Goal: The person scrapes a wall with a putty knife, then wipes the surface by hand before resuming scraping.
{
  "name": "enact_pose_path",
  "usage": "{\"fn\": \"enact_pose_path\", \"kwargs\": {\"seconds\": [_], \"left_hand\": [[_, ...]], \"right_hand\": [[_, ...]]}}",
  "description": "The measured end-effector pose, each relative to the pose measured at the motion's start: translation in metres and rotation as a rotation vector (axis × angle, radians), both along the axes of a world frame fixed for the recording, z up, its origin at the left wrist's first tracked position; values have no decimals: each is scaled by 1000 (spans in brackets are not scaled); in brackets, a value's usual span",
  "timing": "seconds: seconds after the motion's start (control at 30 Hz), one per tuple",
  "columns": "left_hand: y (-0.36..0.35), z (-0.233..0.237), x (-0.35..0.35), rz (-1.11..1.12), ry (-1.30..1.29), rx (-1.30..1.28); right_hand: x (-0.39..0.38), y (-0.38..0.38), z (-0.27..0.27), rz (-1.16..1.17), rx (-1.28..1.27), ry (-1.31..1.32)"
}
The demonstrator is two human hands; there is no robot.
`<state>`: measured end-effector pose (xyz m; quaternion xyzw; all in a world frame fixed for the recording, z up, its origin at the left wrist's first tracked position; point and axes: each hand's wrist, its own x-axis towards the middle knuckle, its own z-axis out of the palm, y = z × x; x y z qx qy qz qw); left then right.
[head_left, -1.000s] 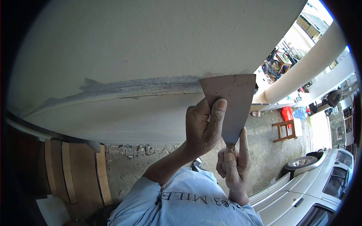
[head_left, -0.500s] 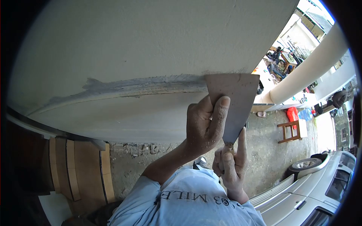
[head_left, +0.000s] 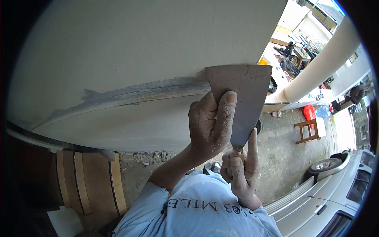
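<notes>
A wide putty knife (head_left: pixel 245 98) is held upright, its blade's broad edge near the right end of a grey filler strip (head_left: pixel 150 90) on the pale wall. My left hand (head_left: pixel 211 124) is closed on the left side of the blade, thumb flat on its face and fingers behind it. Lower down, my right hand (head_left: pixel 241 173) grips the short handle, with the index finger stretched up along the blade's right edge. Both hands look dusty. Whether the blade touches the wall is hard to tell.
Brown steps (head_left: pixel 92 181) are at lower left. On the right are a round column (head_left: pixel 323 65), a wooden stool (head_left: pixel 308 132), a red bag (head_left: pixel 309 112) and a silver vehicle (head_left: pixel 327 209). The wall's edge (head_left: pixel 272 33) runs down at upper right.
The putty knife and both hands appear slightly higher and further left in view, while the camera's view has also shifted. Both hands keep their hold on it.
</notes>
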<state>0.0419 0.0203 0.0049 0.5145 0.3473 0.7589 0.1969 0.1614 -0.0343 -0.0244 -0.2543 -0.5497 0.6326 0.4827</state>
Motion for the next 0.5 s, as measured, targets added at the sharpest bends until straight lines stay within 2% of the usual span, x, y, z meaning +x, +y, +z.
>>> {"fn": "enact_pose_path", "kwargs": {"seconds": [0.13,0.27,0.37,0.5], "left_hand": [[-1,-15,4,-20,47,-58],[3,1,6,-39,-29,-13],[0,-9,6,-21,68,-60],[1,-9,10,-13,28,-47]], "right_hand": [[7,2,-10,14,3,10],[2,1,-1,-19,-5,15],[11,0,-10,30,13,54],[10,2,-11,-7,27,22]]}}
